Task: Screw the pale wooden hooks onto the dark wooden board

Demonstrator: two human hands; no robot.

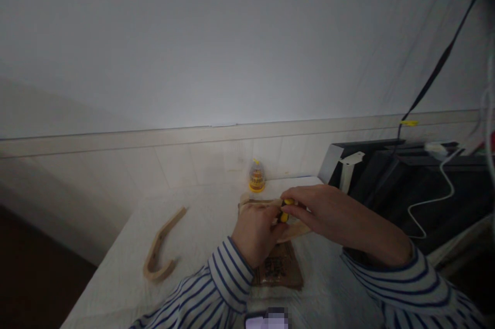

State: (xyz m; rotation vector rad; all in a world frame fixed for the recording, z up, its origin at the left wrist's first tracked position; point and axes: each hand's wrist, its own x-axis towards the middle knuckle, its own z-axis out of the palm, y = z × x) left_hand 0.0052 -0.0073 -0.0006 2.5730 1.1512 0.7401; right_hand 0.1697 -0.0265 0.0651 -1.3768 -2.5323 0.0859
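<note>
Yellow tool point(286, 210), small w/ black bands, sits pinched in the fingertips of the right hand point(328, 215) over a pale wooden piece point(299, 231), mid-table on a white table point(201, 226), toward its far edge. The left hand point(257, 231) is curled closed on the wooden piece's near end, knuckles up, thumb twd the tool. The right hand reaches in from the right, wrist low, fingers bent down around the tool. Both forearms wear blue-striped sleeves point(228, 288). A brown packet point(280, 269) lies just below the hands; it bears dark printed characters, too blurred to read. At left, well apart, lies a curved wooden part point(158, 251). By the wall stands a yellow domed holder point(257, 177). At right, a black unit point(425, 184) w/ a white cable point(436, 197)
</note>
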